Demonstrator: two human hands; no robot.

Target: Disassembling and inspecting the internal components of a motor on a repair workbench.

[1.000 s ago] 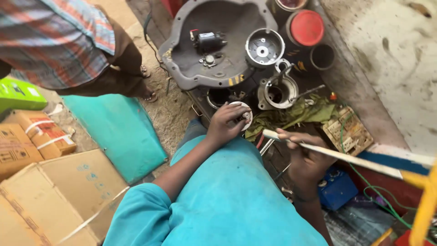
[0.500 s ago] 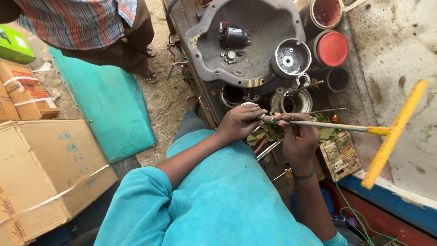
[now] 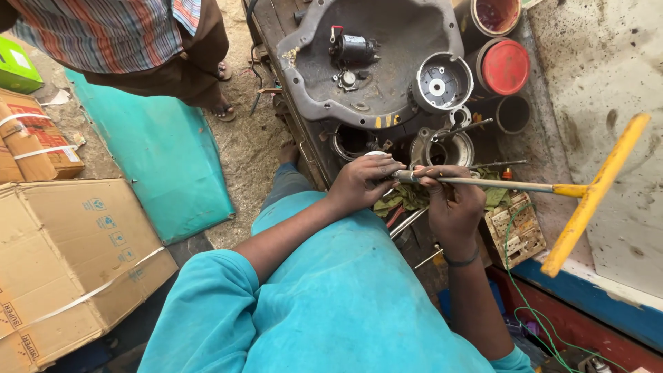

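Midway, by the look of it: 2 hands meeting over the cluttered bench (image 3: 304, 131), tool set to the part, housings lying loose beyond. Right hand (image 3: 452, 207) clenched around the shaft of the yellow T-handle wrench (image 3: 552, 188), handle jutting well right. Left hand (image 3: 362, 183) grasping a small white round part (image 3: 375, 154) at the shaft's tip, touching it.

A yellow T-handle (image 3: 594, 193) is topping a pale metal tool shaft (image 3: 483, 183). A red lid (image 3: 505, 67) is showing beside a grey metal housing (image 3: 387, 62). A turquoise shirt (image 3: 331, 297), a teal mat (image 3: 159, 152), a striped shirt (image 3: 103, 31) and a brown carton (image 3: 69, 262) are surrounding them.
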